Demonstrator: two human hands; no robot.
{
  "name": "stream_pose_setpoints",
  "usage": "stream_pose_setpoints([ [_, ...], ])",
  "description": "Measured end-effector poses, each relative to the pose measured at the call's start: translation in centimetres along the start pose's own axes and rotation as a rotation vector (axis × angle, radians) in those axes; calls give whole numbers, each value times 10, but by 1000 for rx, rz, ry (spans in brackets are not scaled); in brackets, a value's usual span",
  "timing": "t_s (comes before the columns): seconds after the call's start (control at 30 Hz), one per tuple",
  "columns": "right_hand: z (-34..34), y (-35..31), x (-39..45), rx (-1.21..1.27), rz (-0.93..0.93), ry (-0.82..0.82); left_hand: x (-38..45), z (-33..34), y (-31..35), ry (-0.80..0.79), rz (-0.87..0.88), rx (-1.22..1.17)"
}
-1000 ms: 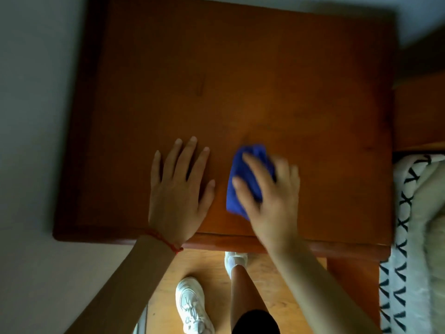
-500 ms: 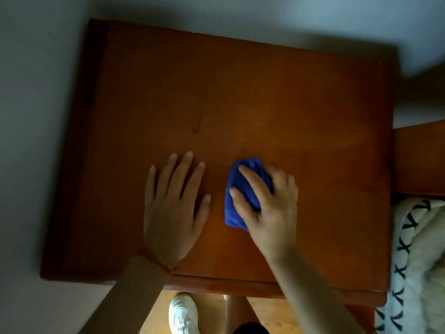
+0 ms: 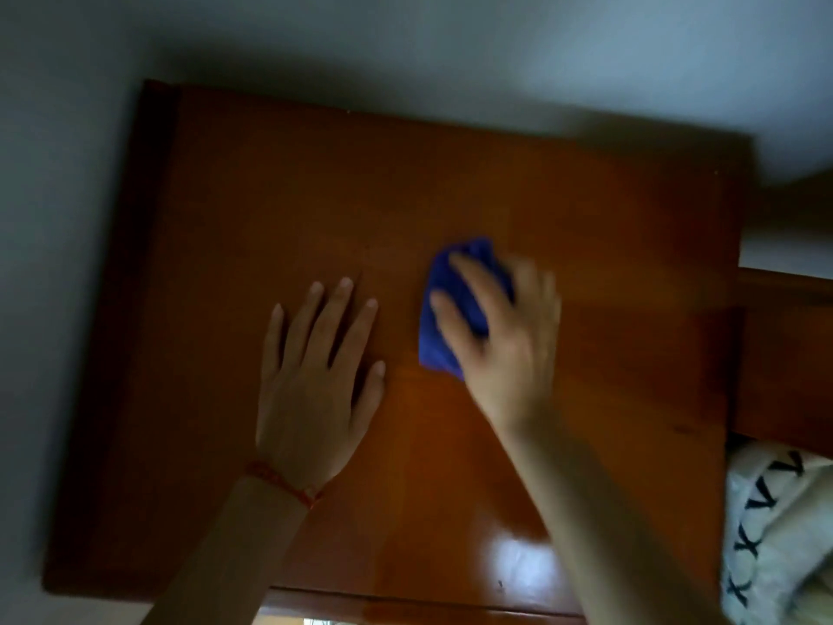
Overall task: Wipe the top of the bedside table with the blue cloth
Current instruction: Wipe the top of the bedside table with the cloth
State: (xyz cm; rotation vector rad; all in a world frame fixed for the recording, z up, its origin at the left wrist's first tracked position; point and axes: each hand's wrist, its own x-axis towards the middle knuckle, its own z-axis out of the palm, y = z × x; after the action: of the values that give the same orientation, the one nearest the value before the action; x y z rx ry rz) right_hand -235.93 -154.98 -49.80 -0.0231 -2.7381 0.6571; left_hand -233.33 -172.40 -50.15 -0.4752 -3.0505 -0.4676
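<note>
The bedside table [image 3: 252, 209] has a glossy brown wooden top that fills most of the view. A bunched blue cloth [image 3: 444, 336] lies near the middle of it. My right hand [image 3: 505, 336] presses down on the cloth with fingers curled over it, and is blurred by motion. My left hand [image 3: 315, 376] rests flat on the wood just left of the cloth, fingers spread, holding nothing. A red string bracelet sits on my left wrist.
Pale walls [image 3: 54, 218] border the table at the left and back. A wooden bed frame [image 3: 784, 354] adjoins the right side, with white bedding [image 3: 775, 534] patterned in dark crosses below it.
The view has tilted so the table sits lower in frame and my shoes dropped out of sight. My right hand slid the cloth slightly away and to the right; my left hand stays flat.
</note>
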Motion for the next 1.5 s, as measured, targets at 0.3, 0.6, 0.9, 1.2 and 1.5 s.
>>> stream_pose_setpoints([
  [0.3, -1, 5, 4, 53, 4, -34, 16, -3, 2, 51, -79, -20],
  [0.6, 25, 26, 107, -22, 126, 76, 60, 2, -18, 16, -90, 45],
  [0.9, 42, -12, 113, -24, 0, -44, 60, -1, -19, 35, -79, 22],
  [1.2, 48, -28, 114, -68, 131, -19, 62, -5, -19, 4, -82, -3],
  [1.5, 29, -43, 42, -4, 121, -77, 35, -13, -36, 25, -58, -41],
])
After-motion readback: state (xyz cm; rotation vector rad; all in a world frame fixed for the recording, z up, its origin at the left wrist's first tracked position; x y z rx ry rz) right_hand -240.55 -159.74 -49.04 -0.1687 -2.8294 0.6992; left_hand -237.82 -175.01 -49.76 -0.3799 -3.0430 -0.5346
